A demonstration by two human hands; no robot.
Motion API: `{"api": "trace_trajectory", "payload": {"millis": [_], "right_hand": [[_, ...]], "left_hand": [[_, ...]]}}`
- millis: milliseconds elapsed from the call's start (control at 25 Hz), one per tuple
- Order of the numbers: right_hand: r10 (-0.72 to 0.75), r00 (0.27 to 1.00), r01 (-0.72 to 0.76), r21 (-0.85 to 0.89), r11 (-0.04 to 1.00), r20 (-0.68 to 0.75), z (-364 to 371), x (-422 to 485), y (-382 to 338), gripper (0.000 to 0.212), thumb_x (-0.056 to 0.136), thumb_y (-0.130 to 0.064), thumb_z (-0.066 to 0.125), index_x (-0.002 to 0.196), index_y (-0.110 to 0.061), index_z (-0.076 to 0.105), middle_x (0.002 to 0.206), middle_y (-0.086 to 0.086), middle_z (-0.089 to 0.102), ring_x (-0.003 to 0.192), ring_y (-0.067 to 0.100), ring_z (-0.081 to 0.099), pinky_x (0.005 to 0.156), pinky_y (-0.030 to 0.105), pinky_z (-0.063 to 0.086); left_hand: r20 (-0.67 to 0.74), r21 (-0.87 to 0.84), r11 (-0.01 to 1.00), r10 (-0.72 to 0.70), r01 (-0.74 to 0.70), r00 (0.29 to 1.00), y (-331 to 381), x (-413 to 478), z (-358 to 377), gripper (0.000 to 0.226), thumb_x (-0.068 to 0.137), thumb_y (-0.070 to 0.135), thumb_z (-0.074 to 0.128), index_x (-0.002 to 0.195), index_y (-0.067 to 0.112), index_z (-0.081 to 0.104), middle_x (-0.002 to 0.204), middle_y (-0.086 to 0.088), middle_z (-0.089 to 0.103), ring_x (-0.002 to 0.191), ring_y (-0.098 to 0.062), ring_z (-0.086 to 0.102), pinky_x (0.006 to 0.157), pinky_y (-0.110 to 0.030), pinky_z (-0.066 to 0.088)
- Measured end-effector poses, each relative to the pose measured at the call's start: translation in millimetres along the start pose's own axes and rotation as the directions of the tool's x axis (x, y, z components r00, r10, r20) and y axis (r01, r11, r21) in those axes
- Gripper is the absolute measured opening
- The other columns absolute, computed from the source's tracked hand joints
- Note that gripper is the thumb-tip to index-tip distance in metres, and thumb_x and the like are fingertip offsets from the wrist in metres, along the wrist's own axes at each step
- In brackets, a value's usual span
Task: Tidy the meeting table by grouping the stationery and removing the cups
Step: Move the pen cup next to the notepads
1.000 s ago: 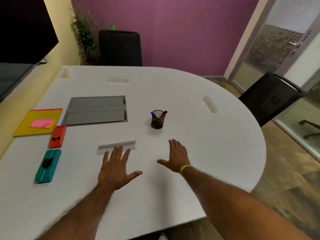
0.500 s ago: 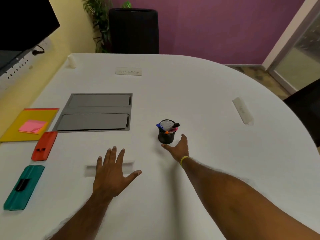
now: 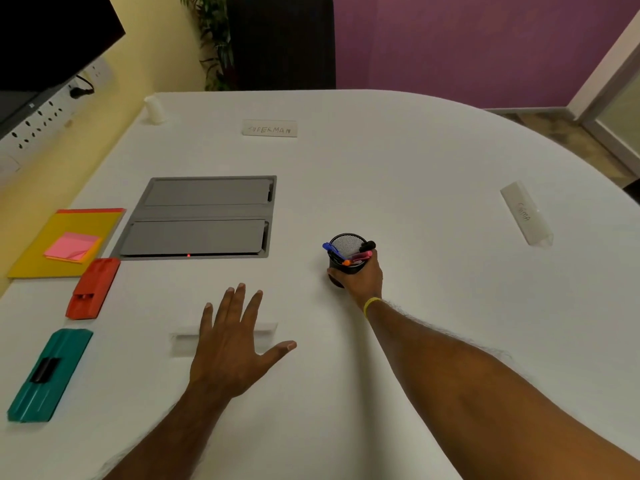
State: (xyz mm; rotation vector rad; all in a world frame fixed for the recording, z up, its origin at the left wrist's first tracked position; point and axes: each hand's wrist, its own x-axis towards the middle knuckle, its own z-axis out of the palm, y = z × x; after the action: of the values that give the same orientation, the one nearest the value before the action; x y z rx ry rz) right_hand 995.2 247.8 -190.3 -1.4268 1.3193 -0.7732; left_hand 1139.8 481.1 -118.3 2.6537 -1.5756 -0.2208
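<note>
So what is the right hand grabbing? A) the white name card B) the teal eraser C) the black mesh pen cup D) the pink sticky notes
C: the right hand wraps around the black mesh pen cup, while the left hand lies flat and open.

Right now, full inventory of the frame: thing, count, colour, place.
table: 1, white, fills the view
pen cup: 1, black mesh with pens, centre, in right hand
name cards: 3, white; far centre, right edge, near centre under left hand
cable hatch: 1, grey, left of centre
folder: 1, yellow, left edge
sticky notes: 1 pad, pink, on folder
erasers: 2, red below folder, teal nearer
paper cup: 1, white, far left corner
screen: 1, black, left wall
chair: 1, black, far side
plant: 1, green, beside chair
left hand: open, flat, over near card
right hand: wrapped round pen cup
</note>
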Motion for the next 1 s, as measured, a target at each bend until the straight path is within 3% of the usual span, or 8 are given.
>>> {"api": "trace_trajectory", "payload": {"millis": [160,480,800,1000], "right_hand": [[-0.023,1.000,0.023,-0.028,0.999,0.008,-6,-16,-3,0.068,0.056,-0.029,0.092,0.106,-0.032,0.046,0.096,-0.020,0.060,0.088,-0.009,0.056,0.058,0.002,0.042],[-0.081,0.996,0.081,-0.013,0.997,0.044,-12,-113,-37,0.065,0.055,-0.031,0.090,0.106,-0.032,0.049,0.101,-0.015,0.064,0.091,-0.001,0.062,0.060,0.004,0.047],[-0.139,0.987,0.137,0.037,0.990,0.076,40,-285,-77,0.058,0.057,-0.023,0.091,0.095,-0.034,0.048,0.096,-0.013,0.064,0.085,-0.001,0.063,0.056,0.003,0.046],[-0.151,0.985,0.150,0.024,0.988,0.088,84,-391,-99,0.059,0.057,-0.026,0.090,0.098,-0.040,0.049,0.099,-0.016,0.065,0.087,-0.004,0.063,0.059,0.003,0.047]], "left_hand": [[0.009,-0.018,0.999,-0.034,0.035,0.999,-10,-16,-1,0.119,0.059,0.098,0.005,0.156,0.030,0.007,0.166,-0.001,-0.001,0.152,-0.018,-0.005,0.123,-0.047,-0.001],[-0.018,0.021,0.998,-0.063,0.063,0.998,-91,-98,-30,0.118,0.062,0.098,0.008,0.156,0.026,0.010,0.165,-0.004,0.004,0.153,-0.021,0.001,0.122,-0.048,0.001],[-0.057,0.039,0.991,-0.130,0.132,0.990,-215,-225,-65,0.119,0.063,0.097,0.011,0.156,0.023,0.016,0.164,-0.010,0.016,0.152,-0.025,0.011,0.120,-0.052,0.008],[-0.011,0.075,0.995,-0.069,0.070,0.998,-281,-285,-85,0.120,0.063,0.098,0.011,0.157,0.023,0.006,0.166,-0.006,0.003,0.152,-0.021,0.000,0.122,-0.051,0.000]]}}
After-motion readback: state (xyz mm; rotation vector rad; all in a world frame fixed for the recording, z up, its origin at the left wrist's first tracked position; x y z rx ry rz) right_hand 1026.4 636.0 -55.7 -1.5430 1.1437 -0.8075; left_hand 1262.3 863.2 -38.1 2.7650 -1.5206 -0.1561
